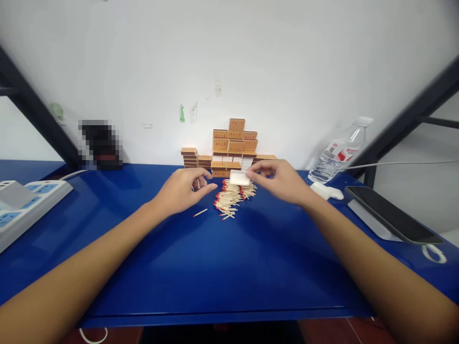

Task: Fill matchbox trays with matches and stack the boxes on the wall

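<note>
Right hand (281, 180) right of centre, pinching a small white tray (238, 178) at mid-frame; left hand (182, 189) left of centre, thumb spread from curled fingers; red-tipped matches (228, 198) heaped at centre, matchboxes (235, 145) stacked upper centre, blue table (215, 267) below

White tray (238, 178) in right grip (279, 179)
</note>
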Tool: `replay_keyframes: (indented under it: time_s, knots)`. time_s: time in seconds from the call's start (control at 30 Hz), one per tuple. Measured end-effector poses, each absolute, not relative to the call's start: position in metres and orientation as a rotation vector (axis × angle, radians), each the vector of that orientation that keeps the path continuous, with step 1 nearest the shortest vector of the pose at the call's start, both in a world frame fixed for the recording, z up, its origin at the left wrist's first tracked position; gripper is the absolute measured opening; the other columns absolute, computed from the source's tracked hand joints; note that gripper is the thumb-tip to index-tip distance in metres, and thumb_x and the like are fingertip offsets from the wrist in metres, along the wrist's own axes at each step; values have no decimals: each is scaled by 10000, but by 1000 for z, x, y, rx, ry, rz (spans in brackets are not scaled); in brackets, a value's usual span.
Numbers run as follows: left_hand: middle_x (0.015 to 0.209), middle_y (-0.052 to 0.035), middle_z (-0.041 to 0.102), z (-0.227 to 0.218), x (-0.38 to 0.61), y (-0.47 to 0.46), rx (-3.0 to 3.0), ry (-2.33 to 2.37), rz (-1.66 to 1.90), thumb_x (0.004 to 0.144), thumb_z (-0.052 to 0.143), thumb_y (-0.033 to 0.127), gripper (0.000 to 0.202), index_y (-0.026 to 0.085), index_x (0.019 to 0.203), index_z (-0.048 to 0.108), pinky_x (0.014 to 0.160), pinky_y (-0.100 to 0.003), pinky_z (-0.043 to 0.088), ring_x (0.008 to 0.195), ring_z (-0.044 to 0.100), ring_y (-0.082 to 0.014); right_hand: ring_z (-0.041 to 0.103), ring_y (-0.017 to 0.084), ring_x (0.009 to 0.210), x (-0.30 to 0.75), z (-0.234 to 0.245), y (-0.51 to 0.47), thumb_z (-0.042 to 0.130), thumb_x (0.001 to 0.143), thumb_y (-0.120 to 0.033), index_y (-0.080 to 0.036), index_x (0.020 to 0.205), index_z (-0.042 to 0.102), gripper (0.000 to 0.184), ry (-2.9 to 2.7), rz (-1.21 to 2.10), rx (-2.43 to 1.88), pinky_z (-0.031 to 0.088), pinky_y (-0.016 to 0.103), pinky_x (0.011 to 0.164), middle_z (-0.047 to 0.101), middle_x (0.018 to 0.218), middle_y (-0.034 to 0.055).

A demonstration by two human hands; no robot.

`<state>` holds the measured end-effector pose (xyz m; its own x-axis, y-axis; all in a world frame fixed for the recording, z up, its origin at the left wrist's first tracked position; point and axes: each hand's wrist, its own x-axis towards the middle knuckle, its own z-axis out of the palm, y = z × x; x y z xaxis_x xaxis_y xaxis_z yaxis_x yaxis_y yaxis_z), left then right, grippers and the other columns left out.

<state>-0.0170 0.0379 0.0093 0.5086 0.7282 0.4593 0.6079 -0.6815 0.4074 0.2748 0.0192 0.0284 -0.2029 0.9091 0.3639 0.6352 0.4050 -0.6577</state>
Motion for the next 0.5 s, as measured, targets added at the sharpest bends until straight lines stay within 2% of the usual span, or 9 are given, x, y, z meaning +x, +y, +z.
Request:
replay_keyframes:
  time_s: [0.07, 0.2, 0.33, 0.5]
  knots:
    - [797, -35, 725, 14, -28, 42, 2778, 1266, 788, 985, 629, 465, 296, 198, 954, 754, 651, -307, 426, 697, 624, -165, 627, 189, 676, 301, 37, 28, 688, 882, -524, -190, 919, 792, 352, -1860, 454, -1395, 479, 328, 620, 771, 850, 84]
    - [852, -52, 724, 19, -45, 54, 2865, 1501, 674, 989, 593, 509, 349, 193, 1026, 738, 634, -313, 384, 732, 627, -196, 657, 224, 725, 363, 47, 43, 678, 862, -496, -189, 882, 802, 331, -1768, 214, -1699, 493, 341, 649, 777, 839, 89]
    - [959, -79, 744, 16, -53, 62, 2888, 1587, 680, 972, 594, 560, 413, 183, 1076, 727, 697, -337, 443, 872, 671, -251, 676, 236, 713, 409, 39, 55, 662, 868, -471, -191, 938, 826, 332, -1846, 103, -2060, 497, 333, 645, 758, 756, 70]
    - [1078, -118, 751, 10, -56, 67, 2864, 1566, 590, 930, 539, 744, 644, 176, 1165, 732, 838, -405, 508, 1017, 682, -312, 720, 265, 806, 423, 27, 64, 668, 846, -406, -205, 878, 842, 268, -1978, 122, -2179, 529, 344, 726, 797, 828, 80]
